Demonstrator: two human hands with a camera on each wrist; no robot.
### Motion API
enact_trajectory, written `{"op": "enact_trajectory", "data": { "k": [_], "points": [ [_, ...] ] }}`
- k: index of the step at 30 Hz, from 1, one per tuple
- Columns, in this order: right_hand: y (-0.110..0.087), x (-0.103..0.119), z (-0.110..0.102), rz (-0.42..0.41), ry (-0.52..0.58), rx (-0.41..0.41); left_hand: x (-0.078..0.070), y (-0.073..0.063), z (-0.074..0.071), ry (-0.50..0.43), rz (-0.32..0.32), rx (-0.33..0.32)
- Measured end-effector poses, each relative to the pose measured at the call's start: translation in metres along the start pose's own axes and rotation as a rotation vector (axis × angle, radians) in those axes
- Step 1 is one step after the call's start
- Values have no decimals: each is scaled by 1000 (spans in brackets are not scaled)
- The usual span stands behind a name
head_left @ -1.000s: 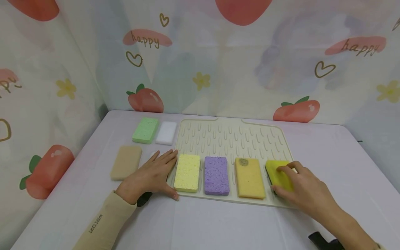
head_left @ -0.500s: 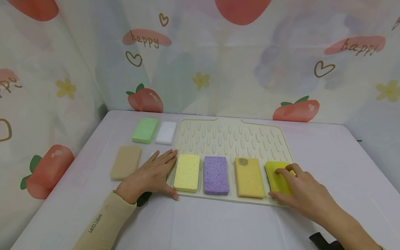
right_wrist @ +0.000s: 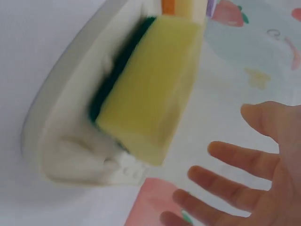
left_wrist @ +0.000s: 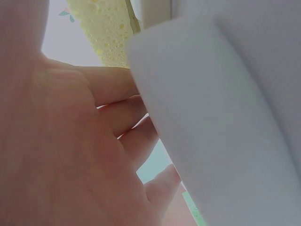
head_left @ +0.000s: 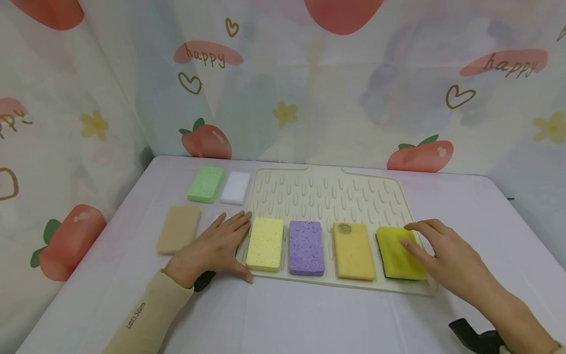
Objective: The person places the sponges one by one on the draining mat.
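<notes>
My right hand (head_left: 457,260) is beside a bright yellow scouring sponge (head_left: 398,255), its fingers loosely bent and no longer around it. In the right wrist view the dark green underside of the sponge faces a cream mat (head_left: 327,194), and the spread fingers (right_wrist: 235,160) stand apart from it. At the mat's left edge rests my left hand (head_left: 216,250), fingers straight, thumb pointing toward the near edge. Left of the yellow sponge lie a golden sponge (head_left: 353,253) with a round mark, a purple sponge (head_left: 306,248) and a pale yellow sponge (head_left: 265,245).
Left of the mat lie a green sponge (head_left: 206,184), a small white block (head_left: 236,188) and a beige block (head_left: 179,230). Another white block (left_wrist: 202,117) is close to the left fingers, mostly hidden in the head view. A patterned cloth (head_left: 327,98) hangs behind the table.
My right hand has let go of the yellow scouring sponge and drawn back to the right. The sponge has shifted slightly and lies flat on the mat. The left hand has stayed put.
</notes>
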State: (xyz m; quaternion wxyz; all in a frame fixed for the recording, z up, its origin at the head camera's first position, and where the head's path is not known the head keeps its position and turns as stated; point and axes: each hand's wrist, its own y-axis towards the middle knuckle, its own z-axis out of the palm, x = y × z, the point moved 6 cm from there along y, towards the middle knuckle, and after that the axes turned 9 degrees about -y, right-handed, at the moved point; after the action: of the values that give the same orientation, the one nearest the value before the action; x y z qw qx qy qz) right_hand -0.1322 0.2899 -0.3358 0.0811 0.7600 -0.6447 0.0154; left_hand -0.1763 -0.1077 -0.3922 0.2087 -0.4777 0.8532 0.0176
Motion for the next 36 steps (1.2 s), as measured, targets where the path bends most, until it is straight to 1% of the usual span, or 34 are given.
{"op": "enact_trajectory", "data": {
  "k": [2,5,9,11,17,21,25,28,30,33,36],
  "points": [
    [3,-5,-1,-8,9,-33,0,0,0,0,-1,-1],
    [9,-11,1,-38,30,-53,0,0,0,-3,-1,0],
    [16,-19,6,-86,66,-62,0,0,1,-6,-3,4],
    [19,-24,8,-101,67,-71,0,0,1,-7,-4,6],
    [29,-40,16,-90,80,-40,0,0,1,-6,-1,5],
    [38,-48,23,-103,75,6,0,0,1,-1,-2,6],
    [48,-56,35,-131,96,121,0,0,0,4,-4,4],
    [51,-62,44,-146,137,218,0,0,0,6,-4,4],
    [51,-64,49,-153,148,266,0,0,0,4,-2,4],
    [50,-66,54,-171,150,294,-1,0,0,5,1,5],
    [49,-66,55,-193,151,282,0,0,0,8,1,1]
  ]
}}
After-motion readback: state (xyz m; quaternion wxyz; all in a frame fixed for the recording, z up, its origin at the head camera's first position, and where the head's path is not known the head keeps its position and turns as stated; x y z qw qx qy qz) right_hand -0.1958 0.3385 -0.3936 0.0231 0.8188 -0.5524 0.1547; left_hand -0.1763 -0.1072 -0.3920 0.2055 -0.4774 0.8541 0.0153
